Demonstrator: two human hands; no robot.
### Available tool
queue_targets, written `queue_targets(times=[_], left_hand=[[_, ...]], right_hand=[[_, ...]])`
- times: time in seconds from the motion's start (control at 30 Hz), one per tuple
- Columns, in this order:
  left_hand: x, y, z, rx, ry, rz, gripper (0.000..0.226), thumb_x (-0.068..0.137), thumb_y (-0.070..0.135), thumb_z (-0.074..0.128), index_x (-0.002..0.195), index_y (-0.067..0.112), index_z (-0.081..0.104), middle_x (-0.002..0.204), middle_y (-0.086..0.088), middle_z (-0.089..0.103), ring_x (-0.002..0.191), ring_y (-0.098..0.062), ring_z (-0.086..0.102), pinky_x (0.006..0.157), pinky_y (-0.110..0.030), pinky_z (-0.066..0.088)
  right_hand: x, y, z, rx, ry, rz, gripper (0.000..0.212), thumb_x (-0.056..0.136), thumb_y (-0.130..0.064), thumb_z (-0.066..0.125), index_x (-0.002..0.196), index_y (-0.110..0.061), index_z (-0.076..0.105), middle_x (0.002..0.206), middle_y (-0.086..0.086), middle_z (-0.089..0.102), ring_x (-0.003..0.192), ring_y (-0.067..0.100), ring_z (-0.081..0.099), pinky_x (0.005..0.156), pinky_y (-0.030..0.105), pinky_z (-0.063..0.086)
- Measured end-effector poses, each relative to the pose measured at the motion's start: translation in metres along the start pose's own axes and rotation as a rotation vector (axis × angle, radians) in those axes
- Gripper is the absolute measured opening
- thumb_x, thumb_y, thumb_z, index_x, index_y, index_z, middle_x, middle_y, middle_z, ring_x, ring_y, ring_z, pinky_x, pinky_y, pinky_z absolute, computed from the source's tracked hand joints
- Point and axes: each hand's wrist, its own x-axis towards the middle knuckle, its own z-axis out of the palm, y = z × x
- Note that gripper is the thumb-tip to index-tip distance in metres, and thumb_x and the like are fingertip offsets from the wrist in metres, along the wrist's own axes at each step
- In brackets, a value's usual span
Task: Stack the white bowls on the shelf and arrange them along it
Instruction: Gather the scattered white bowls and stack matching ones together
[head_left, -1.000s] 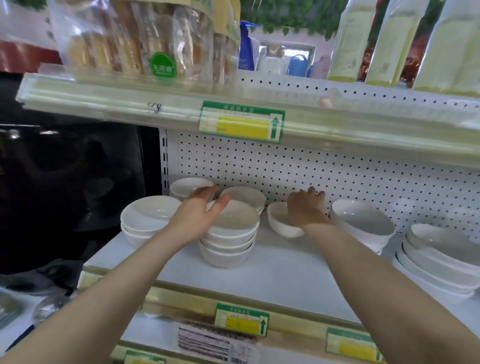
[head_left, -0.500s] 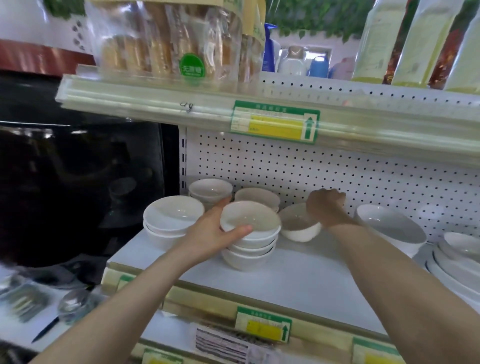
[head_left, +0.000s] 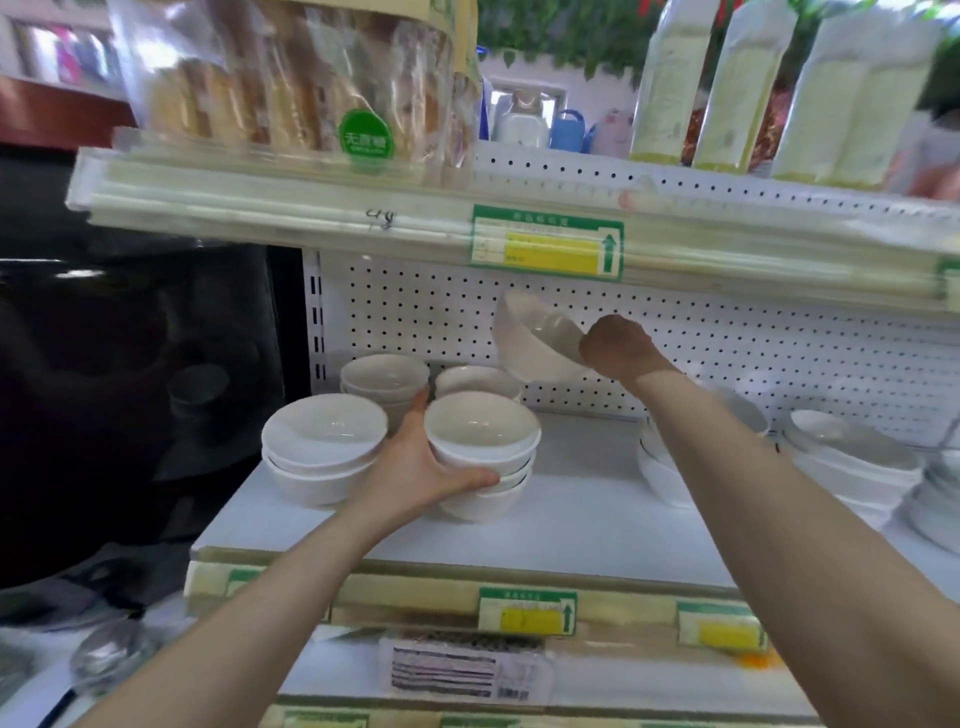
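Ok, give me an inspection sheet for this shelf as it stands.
Surface: white shelf, bare in the middle.
Job's things: tilted bowl in the air near the pegboard; front stack; left stack; two back stacks; larger bowls to the right.
Clutter: nothing seen.
Grippers: left hand grips the side of the front stack; right hand holds the tilted bowl by its rim.
Cables: nothing seen.
Surroundings: pegboard behind; upper shelf with bagged bread and pale bottles; green and yellow price label.
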Motion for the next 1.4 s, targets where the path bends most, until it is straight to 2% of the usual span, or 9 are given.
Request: queue_targets(times=[0.1, 0.23, 0.37, 0.5, 0.67, 0.83, 0.93, 1.17, 1.4], left_hand=[[0.003, -0.008, 0.001, -0.02, -0.001, 0.0, 0.102, 0.053, 0.04, 0.093, 0.136, 0.034, 0.034, 0.12, 0.019, 0.056, 0.114, -0.009, 0.055, 0.091, -0.025, 0.042], [0.002, -0.007, -0.001, -0.061, 0.003, 0.014, 0.109, 0.055, 0.038, 0.093, 0.142, 0.03, 0.03, 0.114, 0.022, 0.051, 0.109, -0.007, 0.052, 0.088, -0.024, 0.04], [0.002, -0.012, 0.0, -0.084, 0.005, 0.018, 0.108, 0.052, 0.043, 0.092, 0.141, 0.029, 0.033, 0.121, 0.019, 0.052, 0.114, -0.008, 0.053, 0.092, -0.025, 0.04], [0.002, -0.011, -0.001, -0.074, 0.008, 0.02, 0.104, 0.057, 0.039, 0.092, 0.141, 0.029, 0.032, 0.118, 0.02, 0.049, 0.11, -0.002, 0.048, 0.091, -0.021, 0.037], [0.002, -0.012, -0.002, -0.055, -0.009, 0.029, 0.108, 0.057, 0.041, 0.091, 0.145, 0.029, 0.029, 0.121, 0.02, 0.048, 0.109, -0.001, 0.045, 0.091, -0.021, 0.037], [-0.004, -0.025, 0.0, 0.016, -0.076, 0.036, 0.089, 0.06, 0.034, 0.091, 0.127, 0.035, 0.031, 0.107, 0.036, 0.041, 0.095, 0.012, 0.046, 0.071, 0.002, 0.035], [-0.004, -0.033, 0.003, 0.026, -0.121, 0.025, 0.104, 0.057, 0.044, 0.091, 0.139, 0.033, 0.029, 0.123, 0.028, 0.045, 0.113, 0.003, 0.048, 0.084, -0.01, 0.037], [0.014, -0.028, 0.034, 0.034, -0.169, -0.007, 0.103, 0.051, 0.051, 0.09, 0.136, 0.032, 0.034, 0.128, 0.018, 0.05, 0.118, -0.007, 0.052, 0.09, -0.024, 0.043], [0.039, -0.008, 0.083, -0.052, -0.257, 0.06, 0.098, 0.054, 0.039, 0.093, 0.131, 0.033, 0.033, 0.126, 0.02, 0.053, 0.114, 0.001, 0.054, 0.085, -0.008, 0.042]], right_hand=[[-0.015, -0.018, 0.013, -0.057, -0.092, -0.095, 0.025, 0.088, -0.01, 0.042, 0.064, -0.009, 0.041, 0.071, 0.006, 0.046, 0.071, 0.025, 0.049, 0.051, 0.027, 0.031], [-0.029, -0.031, 0.029, -0.116, -0.128, -0.136, 0.015, 0.089, -0.015, 0.043, 0.076, -0.009, 0.047, 0.086, 0.01, 0.047, 0.089, 0.03, 0.05, 0.072, 0.028, 0.036], [-0.037, -0.034, 0.041, -0.196, -0.135, -0.132, 0.023, 0.089, -0.02, 0.046, 0.068, -0.013, 0.042, 0.075, 0.003, 0.045, 0.084, 0.028, 0.05, 0.075, 0.03, 0.04], [-0.04, -0.03, 0.044, -0.184, -0.141, -0.116, 0.014, 0.09, -0.022, 0.048, 0.081, -0.012, 0.053, 0.077, 0.003, 0.049, 0.08, 0.027, 0.051, 0.071, 0.029, 0.041], [-0.037, -0.027, 0.042, -0.162, -0.168, -0.133, 0.018, 0.086, -0.02, 0.046, 0.069, -0.013, 0.045, 0.075, 0.004, 0.051, 0.071, 0.024, 0.052, 0.063, 0.027, 0.039], [-0.033, -0.027, 0.04, -0.121, -0.207, -0.147, 0.018, 0.081, -0.019, 0.043, 0.079, -0.01, 0.058, 0.08, 0.006, 0.057, 0.078, 0.025, 0.055, 0.061, 0.026, 0.041], [-0.032, -0.026, 0.039, -0.069, -0.205, -0.193, 0.036, 0.081, -0.016, 0.042, 0.103, -0.011, 0.07, 0.101, 0.007, 0.068, 0.095, 0.026, 0.062, 0.076, 0.031, 0.052], [-0.023, -0.004, 0.028, -0.157, -0.18, -0.2, 0.026, 0.08, -0.014, 0.045, 0.093, -0.01, 0.067, 0.092, 0.006, 0.064, 0.085, 0.026, 0.06, 0.069, 0.03, 0.052], [-0.012, 0.038, 0.007, -0.236, -0.106, -0.18, 0.029, 0.08, -0.012, 0.054, 0.101, -0.022, 0.07, 0.103, 0.003, 0.067, 0.094, 0.026, 0.063, 0.086, 0.035, 0.053]])
